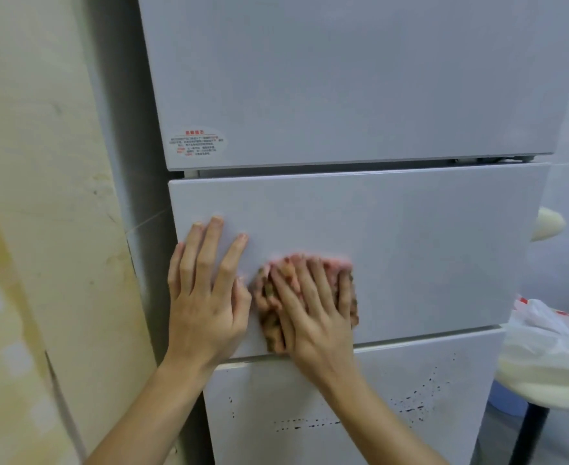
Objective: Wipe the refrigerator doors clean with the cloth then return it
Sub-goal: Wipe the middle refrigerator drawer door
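A white refrigerator fills the view, with an upper door (343,78), a middle door (427,246) and a lower door (393,397) marked by dark specks. My right hand (313,310) presses a pink and brown cloth (269,317) flat against the left part of the middle door, fingers spread and straight over it. The cloth is blurred by motion. My left hand (205,290) rests flat on the same door just left of the cloth, fingers straight.
A stained yellowish wall (41,229) stands close on the left of the refrigerator. At the right, a white plastic bag (551,333) lies on a round cream table (545,384) with a dark leg. A red-printed sticker (197,142) sits low on the upper door.
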Demonstrator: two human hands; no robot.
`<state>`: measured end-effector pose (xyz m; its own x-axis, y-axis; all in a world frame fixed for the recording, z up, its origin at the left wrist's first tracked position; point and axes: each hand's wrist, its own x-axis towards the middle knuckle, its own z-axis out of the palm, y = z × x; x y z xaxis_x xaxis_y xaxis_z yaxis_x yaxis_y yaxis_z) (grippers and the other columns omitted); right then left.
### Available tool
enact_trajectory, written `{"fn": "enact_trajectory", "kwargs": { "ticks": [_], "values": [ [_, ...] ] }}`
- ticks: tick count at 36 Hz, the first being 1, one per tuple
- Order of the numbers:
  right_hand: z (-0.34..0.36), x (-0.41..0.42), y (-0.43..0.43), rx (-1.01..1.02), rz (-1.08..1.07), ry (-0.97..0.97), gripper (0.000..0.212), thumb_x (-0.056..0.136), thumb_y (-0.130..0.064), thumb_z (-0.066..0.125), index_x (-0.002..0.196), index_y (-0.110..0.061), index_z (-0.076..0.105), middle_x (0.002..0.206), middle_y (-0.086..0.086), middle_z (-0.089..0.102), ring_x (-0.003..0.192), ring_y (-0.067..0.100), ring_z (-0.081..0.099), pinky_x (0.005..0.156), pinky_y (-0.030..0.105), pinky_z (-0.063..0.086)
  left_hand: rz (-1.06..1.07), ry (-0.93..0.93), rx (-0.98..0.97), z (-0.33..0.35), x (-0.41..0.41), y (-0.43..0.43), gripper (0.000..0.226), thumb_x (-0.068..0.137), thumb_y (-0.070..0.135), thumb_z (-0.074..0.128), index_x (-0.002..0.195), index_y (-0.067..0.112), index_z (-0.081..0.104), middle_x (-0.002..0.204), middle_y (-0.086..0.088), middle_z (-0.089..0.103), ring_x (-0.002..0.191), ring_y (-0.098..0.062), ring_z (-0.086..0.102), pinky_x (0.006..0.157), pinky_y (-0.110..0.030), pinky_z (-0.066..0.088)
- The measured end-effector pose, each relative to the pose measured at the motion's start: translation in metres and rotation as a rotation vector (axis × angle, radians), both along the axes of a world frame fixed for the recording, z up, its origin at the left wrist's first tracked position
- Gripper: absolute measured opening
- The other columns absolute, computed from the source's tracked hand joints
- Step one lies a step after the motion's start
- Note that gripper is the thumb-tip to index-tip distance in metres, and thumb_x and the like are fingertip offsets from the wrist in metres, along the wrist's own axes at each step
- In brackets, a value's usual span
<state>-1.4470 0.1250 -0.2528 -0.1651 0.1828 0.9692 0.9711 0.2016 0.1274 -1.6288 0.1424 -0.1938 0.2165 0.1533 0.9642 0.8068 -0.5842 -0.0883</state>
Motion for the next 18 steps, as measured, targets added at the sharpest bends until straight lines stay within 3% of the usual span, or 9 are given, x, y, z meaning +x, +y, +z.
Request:
{"fn": "enact_trajectory", "kwargs": {
  "ticks": [5, 8, 11, 15, 18],
  "values": [
    [0.094, -0.019, 0.016, 0.154, -0.008, 0.204, 0.051, 0.113, -0.03, 0.04, 0.164, -0.023, 0.032, 0.172, 0.009, 0.024, 0.161, 0.026, 0.019, 0.129, 0.057, 0.009, 0.02, -0.036, -0.002, 0.0, -0.01, 0.0, 0.06, 0.099, 0.019, 0.05, 0.157, 0.011, 0.04, 0.17, -0.012, 0.028, 0.161, -0.03, 0.018, 0.131, -0.052, 0.013],
    [0.107, -0.037, 0.019, 0.19, -0.026, 0.31, 0.049, 0.114, -0.029, 0.039, 0.162, -0.02, 0.038, 0.171, 0.012, 0.028, 0.16, 0.027, 0.02, 0.129, 0.057, 0.006, 0.049, -0.019, 0.014, 0.0, -0.021, -0.001, 0.063, 0.097, 0.019, 0.052, 0.158, 0.01, 0.039, 0.17, -0.012, 0.03, 0.161, -0.027, 0.019, 0.129, -0.055, 0.017],
    [0.091, -0.05, 0.017, 0.157, -0.008, 0.321, 0.049, 0.115, -0.034, 0.033, 0.162, -0.019, 0.038, 0.171, 0.012, 0.026, 0.16, 0.028, 0.021, 0.13, 0.054, 0.002, 0.054, 0.011, 0.016, 0.001, -0.026, -0.002, 0.063, 0.096, 0.018, 0.053, 0.157, 0.009, 0.039, 0.168, -0.013, 0.033, 0.16, -0.029, 0.023, 0.129, -0.054, 0.019],
    [0.017, -0.064, 0.009, 0.021, 0.038, 0.097, 0.054, 0.113, -0.034, 0.037, 0.165, -0.024, 0.029, 0.175, 0.008, 0.016, 0.161, 0.027, 0.017, 0.13, 0.054, 0.001, 0.046, 0.02, -0.014, 0.002, -0.03, -0.003, 0.067, 0.091, 0.014, 0.051, 0.157, 0.008, 0.039, 0.169, -0.013, 0.032, 0.16, -0.029, 0.023, 0.13, -0.053, 0.016],
    [-0.04, -0.054, 0.004, -0.052, 0.046, -0.011, 0.06, 0.107, -0.029, 0.046, 0.165, -0.026, 0.029, 0.174, 0.004, 0.019, 0.16, 0.025, 0.021, 0.131, 0.053, 0.005, 0.062, 0.017, -0.022, -0.005, -0.037, -0.003, 0.067, 0.092, 0.012, 0.049, 0.157, 0.01, 0.038, 0.17, -0.01, 0.029, 0.161, -0.026, 0.019, 0.131, -0.052, 0.014]
  ]
}}
